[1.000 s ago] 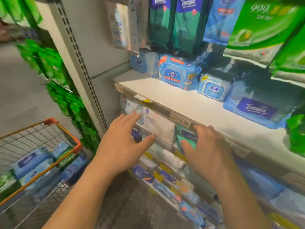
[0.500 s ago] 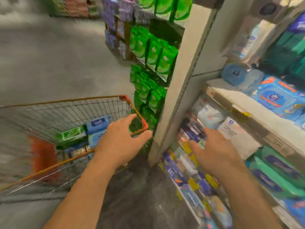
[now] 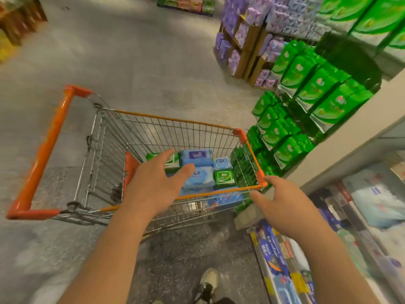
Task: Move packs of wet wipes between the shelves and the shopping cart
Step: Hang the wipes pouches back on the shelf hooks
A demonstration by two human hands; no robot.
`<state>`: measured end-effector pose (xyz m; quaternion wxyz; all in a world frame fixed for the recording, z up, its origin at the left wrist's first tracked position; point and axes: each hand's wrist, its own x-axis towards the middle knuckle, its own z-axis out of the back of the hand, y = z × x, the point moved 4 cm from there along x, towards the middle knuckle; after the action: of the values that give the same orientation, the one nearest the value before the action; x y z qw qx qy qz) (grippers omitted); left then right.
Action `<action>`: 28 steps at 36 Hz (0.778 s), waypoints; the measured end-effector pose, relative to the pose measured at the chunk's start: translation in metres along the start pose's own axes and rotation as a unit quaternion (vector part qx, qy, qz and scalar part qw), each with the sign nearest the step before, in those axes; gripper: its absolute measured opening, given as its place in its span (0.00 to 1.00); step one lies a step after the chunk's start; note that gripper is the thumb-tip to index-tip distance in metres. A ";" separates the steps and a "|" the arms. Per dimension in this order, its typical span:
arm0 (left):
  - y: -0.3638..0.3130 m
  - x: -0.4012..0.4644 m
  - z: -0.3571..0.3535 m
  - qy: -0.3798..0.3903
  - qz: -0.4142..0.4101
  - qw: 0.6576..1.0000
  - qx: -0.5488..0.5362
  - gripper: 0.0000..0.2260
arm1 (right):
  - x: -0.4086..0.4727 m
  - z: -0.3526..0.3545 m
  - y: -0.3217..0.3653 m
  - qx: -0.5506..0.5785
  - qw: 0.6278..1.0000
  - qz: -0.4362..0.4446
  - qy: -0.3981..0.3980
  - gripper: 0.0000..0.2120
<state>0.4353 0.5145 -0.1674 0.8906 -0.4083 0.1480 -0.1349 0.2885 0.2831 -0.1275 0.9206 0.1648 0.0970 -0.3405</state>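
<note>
Left hand (image 3: 156, 185) spread wide and empty, fingers straight, reaching out over the near rim of the wire shopping cart with orange trim (image 3: 140, 116) and hanging above the packs inside, likely placed there to pick one up for the shelves. Right hand (image 3: 285, 205) also relaxed and holding nothing, fingers loosely extended just beside the cart's near right orange corner, seemingly ready to help or to steady the cart. Down in the basket, soft plastic packs of wet wipes lying flat and side by side, probably laid that way so each can be lifted off singly: a large light-blue pack with a dark-blue label (image 3: 196, 157) reading what looks like "Tempo", a small blue pack with a round white emblem (image 3: 222, 163), a small green pack (image 3: 224, 177) with writing too small to read, and a pale-blue flip-lid pack (image 3: 202, 177) partly behind the left thumb. To the right, lower store shelves with blurred blue packs (image 3: 271, 253), lettering unreadable. Beyond the cart, stacked green paper-goods bags (image 3: 315, 88), print illegible.
</note>
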 end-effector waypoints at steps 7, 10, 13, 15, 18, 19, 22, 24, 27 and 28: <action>0.025 0.035 0.008 -0.021 0.053 0.998 0.000 0.33 | 0.063 -0.015 0.032 0.009 0.998 0.043 0.046 0.33; 0.026 0.058 0.008 -0.025 0.067 0.997 0.003 0.30 | 0.102 -0.022 0.038 0.005 0.996 0.062 0.062 0.33; 0.024 0.087 0.005 -0.026 0.095 0.995 0.020 0.30 | 0.146 -0.025 0.044 0.025 0.995 0.070 0.065 0.34; 0.021 0.108 0.001 -0.023 0.112 0.993 0.034 0.30 | 0.176 -0.027 0.046 0.038 0.994 0.074 0.076 0.32; 0.015 0.139 -0.009 -0.010 0.133 0.989 0.056 0.29 | 0.219 -0.030 0.048 0.048 0.991 0.090 0.088 0.25; 0.014 0.148 -0.013 -0.006 0.139 0.988 0.059 0.29 | 0.231 -0.031 0.048 0.046 0.990 0.093 0.095 0.23; 0.012 0.175 -0.028 0.005 0.158 0.985 0.064 0.29 | 0.263 -0.034 0.045 0.043 0.988 0.097 0.116 0.25; 0.014 0.190 -0.038 0.008 0.172 0.982 0.072 0.30 | 0.282 -0.038 0.042 0.044 0.986 0.094 0.133 0.28; 0.020 0.208 -0.052 0.013 0.188 0.980 0.061 0.30 | 0.307 -0.043 0.039 0.036 0.982 0.092 0.159 0.28; 0.022 0.213 -0.055 0.017 0.192 0.980 0.059 0.30 | 0.315 -0.045 0.038 0.031 0.981 0.093 0.165 0.29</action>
<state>0.6128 0.4136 -0.2516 0.9196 -0.3170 0.2309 0.0227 0.5465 0.1398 -0.2513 0.9142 0.2552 0.2213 -0.2240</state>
